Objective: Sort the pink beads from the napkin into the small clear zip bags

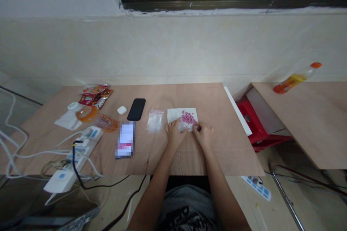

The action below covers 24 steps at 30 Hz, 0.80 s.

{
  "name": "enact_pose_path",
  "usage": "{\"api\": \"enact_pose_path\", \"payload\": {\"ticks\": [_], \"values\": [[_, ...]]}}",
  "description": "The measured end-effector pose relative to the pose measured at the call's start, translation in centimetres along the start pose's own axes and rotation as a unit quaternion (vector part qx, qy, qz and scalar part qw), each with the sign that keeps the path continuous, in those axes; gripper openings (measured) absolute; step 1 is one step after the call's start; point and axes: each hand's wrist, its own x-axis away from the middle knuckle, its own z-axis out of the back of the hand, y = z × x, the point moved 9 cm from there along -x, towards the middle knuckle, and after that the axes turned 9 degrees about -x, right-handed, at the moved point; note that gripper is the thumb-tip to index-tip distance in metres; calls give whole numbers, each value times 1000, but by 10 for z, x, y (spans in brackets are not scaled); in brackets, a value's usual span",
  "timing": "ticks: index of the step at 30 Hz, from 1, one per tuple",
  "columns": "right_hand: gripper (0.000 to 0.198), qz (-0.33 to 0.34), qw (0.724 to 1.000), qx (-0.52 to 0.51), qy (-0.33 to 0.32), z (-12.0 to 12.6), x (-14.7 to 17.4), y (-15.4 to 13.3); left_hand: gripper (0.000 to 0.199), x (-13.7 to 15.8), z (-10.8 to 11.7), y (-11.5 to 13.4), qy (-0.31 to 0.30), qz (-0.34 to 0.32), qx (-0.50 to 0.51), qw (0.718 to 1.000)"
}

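Observation:
On the tabletop lies a white sheet of paper (173, 114) with a loose pile of pink beads (188, 117) on it. My left hand (176, 134) rests at the sheet's lower left edge, its fingers curled around a small clear plastic bag (183, 126). Part of that bag is hidden by the fingers. At the lower right corner of the paper, my right hand (204, 135) has thumb and fingers drawn together beside the beads. What sits between them is too small to tell. Left of the paper is a stack of clear zip bags (155, 120).
Left on the wooden table (233, 148) are a black phone (136, 109), a lit phone (125, 139), a white case (121, 110), a lying orange drink bottle (93, 115), snack packets (96, 95) and a cabled power strip (77, 157). Another bottle (295, 79) lies on the right-hand table.

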Motion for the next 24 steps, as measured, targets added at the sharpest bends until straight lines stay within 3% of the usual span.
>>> {"api": "enact_pose_path", "payload": {"ticks": [11,18,24], "values": [[25,-3,1000,8,14,0,1,-5,54,-1,-2,1,-17,-11,18,1000],[31,7,995,-96,-3,-4,-2,-12,52,0,0,2,-12,-15,27,999],[32,28,985,-155,-66,-20,-5,-25,49,-1,1,2,-11,-8,31,999]]}}
